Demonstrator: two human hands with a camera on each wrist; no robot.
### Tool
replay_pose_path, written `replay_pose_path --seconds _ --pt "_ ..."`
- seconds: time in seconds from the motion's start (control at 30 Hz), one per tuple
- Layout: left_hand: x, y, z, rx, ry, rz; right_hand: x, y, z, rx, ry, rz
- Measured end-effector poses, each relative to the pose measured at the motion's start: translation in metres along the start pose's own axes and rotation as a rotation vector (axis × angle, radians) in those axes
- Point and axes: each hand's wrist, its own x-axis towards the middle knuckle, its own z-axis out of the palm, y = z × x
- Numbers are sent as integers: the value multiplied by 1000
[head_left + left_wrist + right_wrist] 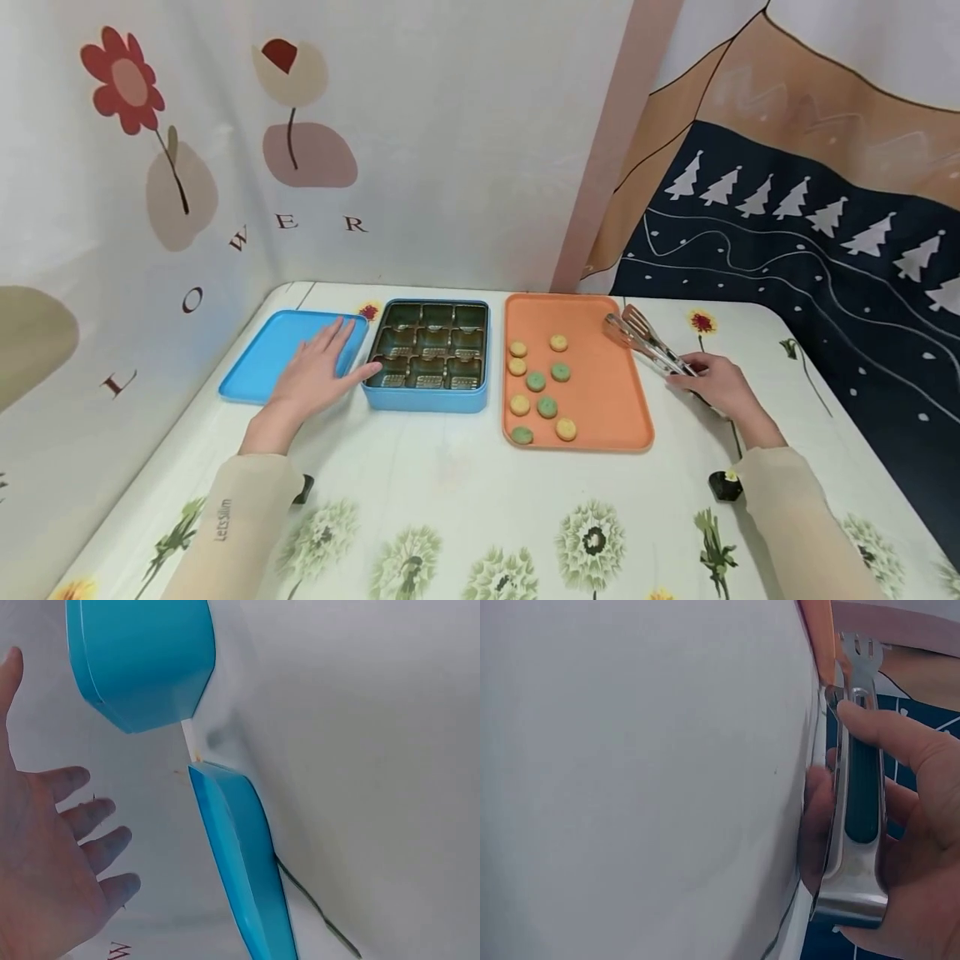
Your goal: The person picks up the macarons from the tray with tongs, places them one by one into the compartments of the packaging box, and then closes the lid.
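Metal tongs point(651, 340) are gripped in my right hand point(712, 383), their tips by the right edge of the orange tray point(600, 400). In the right wrist view the thumb lies along the tongs point(859, 862), fingers on the other side. My left hand point(315, 375) is spread with straight fingers between the blue lid point(258, 358) and the blue box point(427, 402); the left wrist view shows nothing in it. The box holds a dark insert point(429, 342) with several compartments. Several yellow cookies point(566, 429) and green cookies point(547, 407) lie on the tray's left half.
The table point(442, 475) wears a white cloth printed with flowers. Behind it hangs a pale curtain point(450, 150) with flower motifs, and a dark tree-patterned cloth point(750, 250) is on the right. The tray stands just right of the box.
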Motion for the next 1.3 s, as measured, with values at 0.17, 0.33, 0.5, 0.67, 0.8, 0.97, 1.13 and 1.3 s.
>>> replay_pose_path --seconds 0.17,0.33,0.5,0.67,0.8,0.97,1.13,1.3 --pt "-1 -4 3 -35 -8 35 -5 2 -2 41 5 5" --pt "-3 -7 7 -144 -64 16 -9 3 -3 54 21 -47" --pt "-2 -9 12 -216 -110 8 -17 0 -6 83 4 -74" --pt "0 -9 17 -245 -122 19 -25 -4 -8 116 5 -105" --pt "1 -10 19 -257 -121 24 -32 -8 -9 121 17 -129" --pt "1 -10 19 -275 -127 20 -40 -12 -10 107 33 -168" --pt "2 -9 19 -290 -137 18 -46 -14 -11 99 39 -202" --pt "3 -8 18 -300 -130 23 -51 -15 -10 78 44 -221"
